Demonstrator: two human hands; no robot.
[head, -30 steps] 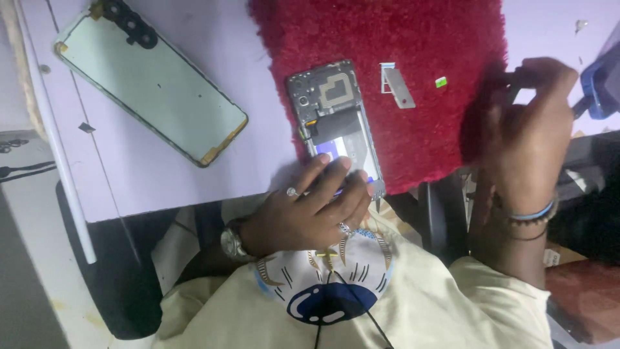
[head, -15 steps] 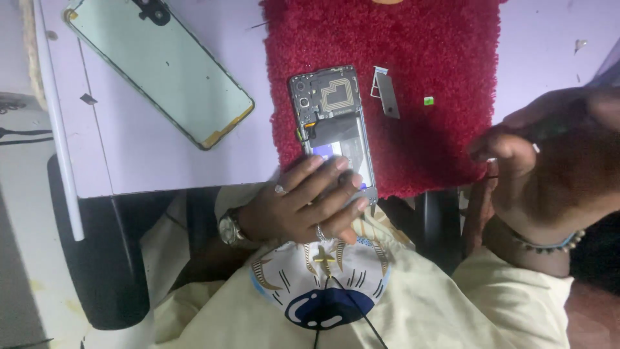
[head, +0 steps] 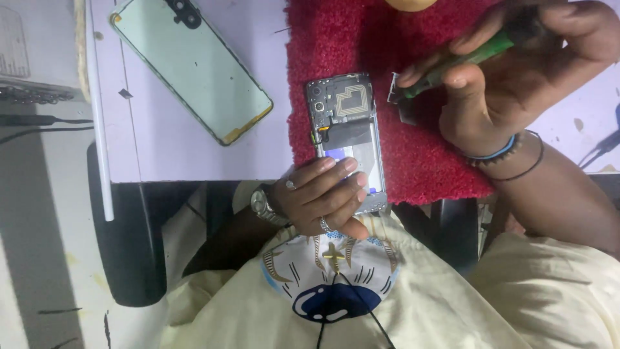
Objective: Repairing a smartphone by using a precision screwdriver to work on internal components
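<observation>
Taking the opened smartphone (head: 347,132) as landmark: well to its left, on the pale lilac table (head: 161,148), lies its detached mint-green back cover (head: 194,64), angled, camera cut-out uppermost. The phone itself rests back-open on a red fuzzy mat (head: 420,148), circuit board and coil showing. The left hand (head: 323,194), wearing rings and a wristwatch (head: 261,205), lies over the phone's lower end, fingers curled loosely around it. To the phone's right, just above the mat, the right hand (head: 516,71) pinches a green-handled tool (head: 465,61); a small metal bracket (head: 395,94) sits beside its tip.
</observation>
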